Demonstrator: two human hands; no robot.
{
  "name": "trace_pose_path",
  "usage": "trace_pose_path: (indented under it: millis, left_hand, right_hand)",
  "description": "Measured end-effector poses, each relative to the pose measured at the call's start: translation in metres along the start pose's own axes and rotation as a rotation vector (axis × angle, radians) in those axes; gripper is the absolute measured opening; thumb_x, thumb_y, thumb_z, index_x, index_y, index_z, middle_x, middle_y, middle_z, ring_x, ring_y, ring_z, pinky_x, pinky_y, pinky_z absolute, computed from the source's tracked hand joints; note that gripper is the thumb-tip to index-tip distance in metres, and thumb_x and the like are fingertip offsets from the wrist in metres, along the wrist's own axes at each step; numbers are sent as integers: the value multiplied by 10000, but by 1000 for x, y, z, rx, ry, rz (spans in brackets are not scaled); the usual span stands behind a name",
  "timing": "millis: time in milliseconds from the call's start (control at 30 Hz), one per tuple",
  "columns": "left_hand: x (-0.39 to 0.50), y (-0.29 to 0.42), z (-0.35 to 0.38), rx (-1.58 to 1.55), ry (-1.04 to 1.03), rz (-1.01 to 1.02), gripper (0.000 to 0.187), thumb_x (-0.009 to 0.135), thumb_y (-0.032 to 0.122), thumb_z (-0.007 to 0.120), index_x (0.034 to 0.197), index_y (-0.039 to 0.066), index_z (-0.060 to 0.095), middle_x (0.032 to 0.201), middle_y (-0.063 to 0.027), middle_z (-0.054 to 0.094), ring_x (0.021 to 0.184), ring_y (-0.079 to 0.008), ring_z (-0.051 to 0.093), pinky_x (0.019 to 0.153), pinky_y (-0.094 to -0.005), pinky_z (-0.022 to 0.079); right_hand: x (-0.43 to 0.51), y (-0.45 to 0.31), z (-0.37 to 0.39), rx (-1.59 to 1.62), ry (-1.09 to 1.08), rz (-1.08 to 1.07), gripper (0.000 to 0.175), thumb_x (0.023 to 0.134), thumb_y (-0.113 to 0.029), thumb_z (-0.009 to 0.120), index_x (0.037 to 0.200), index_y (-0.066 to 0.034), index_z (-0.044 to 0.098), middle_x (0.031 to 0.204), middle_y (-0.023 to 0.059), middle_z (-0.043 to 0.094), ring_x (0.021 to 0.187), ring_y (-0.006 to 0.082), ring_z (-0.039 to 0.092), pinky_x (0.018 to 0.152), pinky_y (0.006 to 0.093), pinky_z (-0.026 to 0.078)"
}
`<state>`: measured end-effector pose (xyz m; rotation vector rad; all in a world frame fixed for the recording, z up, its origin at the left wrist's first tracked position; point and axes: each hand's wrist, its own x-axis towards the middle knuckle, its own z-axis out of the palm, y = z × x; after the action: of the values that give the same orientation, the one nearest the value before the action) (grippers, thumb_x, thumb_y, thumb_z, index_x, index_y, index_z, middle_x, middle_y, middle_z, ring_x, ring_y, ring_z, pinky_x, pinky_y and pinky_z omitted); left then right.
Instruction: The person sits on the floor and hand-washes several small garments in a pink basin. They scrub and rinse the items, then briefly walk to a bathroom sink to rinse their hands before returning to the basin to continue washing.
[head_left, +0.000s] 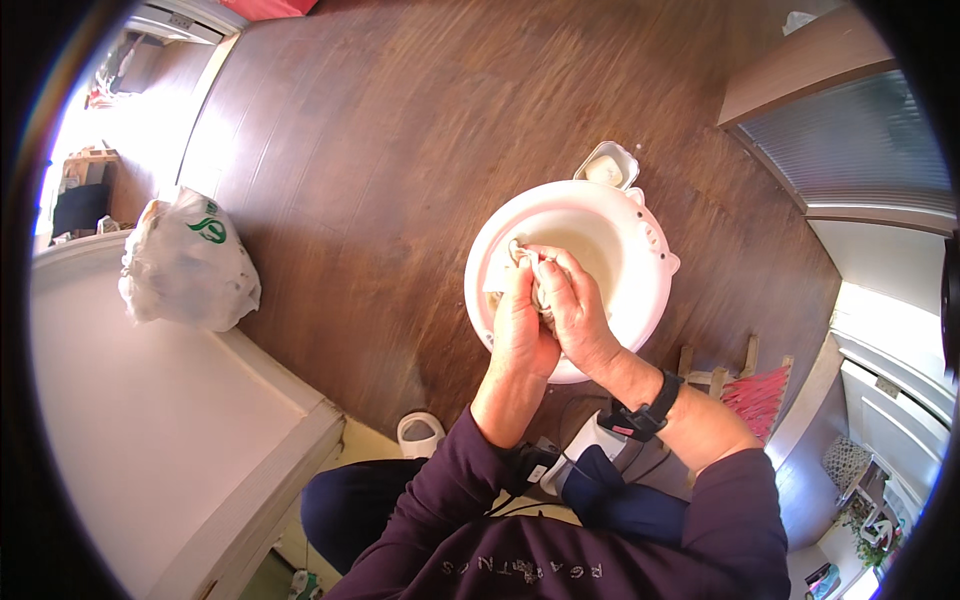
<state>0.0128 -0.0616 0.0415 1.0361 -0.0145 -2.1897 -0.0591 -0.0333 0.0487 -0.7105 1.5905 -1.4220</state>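
Observation:
My left hand (517, 330) and my right hand (581, 311) are pressed together over a pink-white plastic basin (646, 315). Between them is a bunched, wet-looking light cloth (541, 294), gripped from both sides. A twisted end of the cloth sticks out past my fingertips, and most of the rest is hidden by my palms. Cloudy water (592, 240) shows inside the basin. The basin's rim carries a pig face with small ears on its right side. Touching or just behind the far rim is a soap dish (631, 171) with a pale bar of soap (604, 171) in it.
A tied white plastic bag (191, 262) stands at the left by a white panel (150, 397). At the right is a low wooden stool (754, 397) with a pink woven seat. A cabinet with ribbed glass (855, 150) is beyond it. Dark cables (525, 502) hang near my legs.

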Motion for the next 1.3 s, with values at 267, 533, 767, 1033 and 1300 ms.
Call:
trace_pose_path:
  millis: [267,533,767,1033,1300]
  left_hand:
    - [-25,34,-5,-272,36,-114,206,948,261,546,1046,85,588,942,-47,650,855,-176,630,795,-331,528]
    - [-140,78,46,-209,202,-104,223,982,282,473,1022,89,577,973,-50,646,886,-190,625,809,-361,526]
    - [-303,99,91,252,40,-294,213,991,259,457,1066,90,562,973,-48,624,867,-168,614,757,-327,520]
    - [-494,213,116,871,-437,-451,203,982,229,484,1116,102,568,1000,-12,598,876,-108,595,671,-278,498]
    - [-653,309,107,1412,-501,344,279,907,228,526,962,-31,612,839,-166,652,811,-188,586,738,-345,469]
  right_hand:
    - [-38,-75,11,-469,-179,-340,401,866,-118,578,1251,-27,513,1338,211,455,1207,371,475,998,424,396]
    - [-128,-189,5,-873,-26,-406,324,762,-75,641,1086,-69,654,1304,174,501,1201,365,483,986,449,409]
    - [-207,-307,40,-1000,-63,-427,163,682,-116,709,819,-73,632,1206,115,541,1201,358,460,979,499,376]
    - [-331,-470,110,-663,-302,-425,304,867,-341,612,796,-52,675,1179,150,579,1166,359,490,986,441,373]
    - [-418,-528,215,-123,-532,-161,167,943,-152,522,858,-11,550,888,39,572,791,102,497,715,246,426]
